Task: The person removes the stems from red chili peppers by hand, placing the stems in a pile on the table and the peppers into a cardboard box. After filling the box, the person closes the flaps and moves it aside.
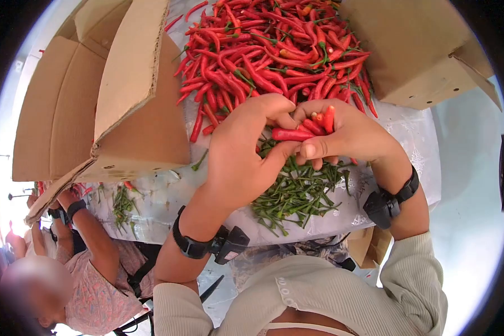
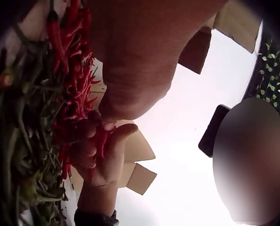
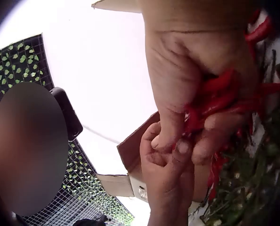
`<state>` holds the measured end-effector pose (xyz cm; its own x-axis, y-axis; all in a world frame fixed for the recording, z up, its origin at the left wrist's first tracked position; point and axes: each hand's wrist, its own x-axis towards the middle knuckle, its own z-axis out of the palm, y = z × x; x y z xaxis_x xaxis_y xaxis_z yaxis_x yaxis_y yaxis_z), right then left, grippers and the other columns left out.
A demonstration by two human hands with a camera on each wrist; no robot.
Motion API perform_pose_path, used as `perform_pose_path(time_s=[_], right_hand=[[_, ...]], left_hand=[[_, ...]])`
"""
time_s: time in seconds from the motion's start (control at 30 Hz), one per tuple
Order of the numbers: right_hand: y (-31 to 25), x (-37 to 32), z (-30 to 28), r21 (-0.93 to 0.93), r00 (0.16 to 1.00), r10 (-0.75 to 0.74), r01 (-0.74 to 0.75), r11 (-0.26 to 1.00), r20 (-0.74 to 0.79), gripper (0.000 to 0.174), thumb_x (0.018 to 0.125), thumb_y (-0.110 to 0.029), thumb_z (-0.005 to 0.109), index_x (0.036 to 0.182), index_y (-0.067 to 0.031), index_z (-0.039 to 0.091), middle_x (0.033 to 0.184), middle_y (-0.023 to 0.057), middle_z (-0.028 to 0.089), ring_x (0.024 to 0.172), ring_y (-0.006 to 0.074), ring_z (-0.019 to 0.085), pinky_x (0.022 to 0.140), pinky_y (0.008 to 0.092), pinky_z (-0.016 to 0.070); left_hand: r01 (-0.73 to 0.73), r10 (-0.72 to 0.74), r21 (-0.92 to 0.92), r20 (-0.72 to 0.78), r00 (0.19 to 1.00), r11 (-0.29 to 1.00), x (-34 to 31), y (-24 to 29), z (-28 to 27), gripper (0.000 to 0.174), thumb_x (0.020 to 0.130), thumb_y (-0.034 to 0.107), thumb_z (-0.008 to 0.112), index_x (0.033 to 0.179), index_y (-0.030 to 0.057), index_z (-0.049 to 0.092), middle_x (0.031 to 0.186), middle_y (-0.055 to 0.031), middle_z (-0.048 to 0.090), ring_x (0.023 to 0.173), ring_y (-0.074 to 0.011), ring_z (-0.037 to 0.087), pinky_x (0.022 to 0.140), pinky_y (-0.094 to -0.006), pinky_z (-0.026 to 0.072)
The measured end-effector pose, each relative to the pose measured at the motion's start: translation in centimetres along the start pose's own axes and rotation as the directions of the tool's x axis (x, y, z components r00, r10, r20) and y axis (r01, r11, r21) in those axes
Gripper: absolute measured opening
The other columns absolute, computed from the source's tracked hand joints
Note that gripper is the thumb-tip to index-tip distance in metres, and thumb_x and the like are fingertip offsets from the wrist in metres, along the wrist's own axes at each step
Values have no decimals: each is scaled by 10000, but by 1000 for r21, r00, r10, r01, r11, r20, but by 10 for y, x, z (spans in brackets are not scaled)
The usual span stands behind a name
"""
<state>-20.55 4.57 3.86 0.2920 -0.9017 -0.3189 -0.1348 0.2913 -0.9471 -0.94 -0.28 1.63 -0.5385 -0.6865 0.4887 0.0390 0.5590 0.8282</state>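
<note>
Several red chili peppers (image 1: 313, 126) lie in my right hand (image 1: 353, 134), whose fingers curl round them with the thumb across the front. My left hand (image 1: 238, 148) meets it from the left, thumb and curled fingers at the end of one chili. In the right wrist view the held chilies (image 3: 215, 96) show between palm and fingers, and the left hand's fingertips (image 3: 182, 147) come right up to them. Beneath both hands lies a pile of green chili stems (image 1: 297, 196). Behind them spreads a large heap of red chilies (image 1: 263, 50).
An open cardboard box (image 1: 140, 123) stands on the left, another cardboard box (image 1: 414, 56) at the back right. A patterned pale cloth (image 1: 414, 140) covers the table. At the lower left sits another person (image 1: 101, 280), near a smaller pile of green stems (image 1: 122, 207).
</note>
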Motion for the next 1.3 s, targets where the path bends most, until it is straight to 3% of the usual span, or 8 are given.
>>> perform_pose_path(time_s=[0.1,0.2,0.23,0.37,0.47,0.67,0.87,1.3], right_hand=[[-1,3,4,71,999,22,-26,997,45,401,839,-374,747,1020,-46,605,760,31,663,605,94,625,500,205,468],[-1,4,5,232,995,-57,74,970,-80,348,867,-304,725,1064,-46,597,762,38,671,599,107,629,505,218,485],[-3,3,1,270,989,-88,117,956,-116,311,881,-248,708,1089,-50,589,817,55,682,636,115,642,539,229,509],[8,9,-1,329,917,-259,356,875,-305,292,865,-200,723,1063,-43,576,923,72,678,704,102,644,596,232,520],[11,11,-1,325,897,-295,401,857,-329,272,858,-191,735,1007,-42,562,809,42,651,622,89,608,555,228,496],[0,4,3,315,908,-231,346,884,-350,236,859,-184,742,899,-60,544,626,6,560,511,85,538,475,236,436],[3,8,2,289,867,-277,414,863,-415,215,862,-159,733,893,-53,550,643,12,571,511,89,527,458,234,411],[1,5,2,200,846,-312,427,882,-432,210,852,-162,744,889,-43,575,626,-24,537,476,58,486,442,223,385]], left_hand=[[-3,2,-14,-66,998,1000,2,-8,-1,479,692,-38,738,1130,32,559,932,-98,610,847,-216,621,809,-334,508],[48,8,215,-253,967,976,7,-16,-7,504,695,-22,749,1154,33,548,929,-99,585,877,-213,613,795,-329,511],[184,-104,205,-349,931,961,9,-16,-8,370,728,64,761,1043,38,570,901,-108,555,855,-244,592,771,-359,498],[187,-95,756,-164,982,627,10,-20,-23,310,770,280,755,799,61,539,868,-121,523,808,-327,541,737,-447,451],[172,-110,848,-134,985,502,8,-14,-17,343,783,343,750,811,44,586,825,-124,549,811,-320,564,719,-424,449],[262,-227,791,-160,961,552,7,-25,-24,281,754,269,761,834,50,604,857,-124,582,827,-315,574,741,-438,443],[262,-247,859,-165,955,440,8,-16,-27,258,739,240,771,866,85,608,952,-119,563,959,-329,555,826,-443,462],[330,-291,782,-198,936,529,9,-27,-32,173,742,122,745,887,87,658,975,-120,559,1013,-326,537,913,-423,428]])
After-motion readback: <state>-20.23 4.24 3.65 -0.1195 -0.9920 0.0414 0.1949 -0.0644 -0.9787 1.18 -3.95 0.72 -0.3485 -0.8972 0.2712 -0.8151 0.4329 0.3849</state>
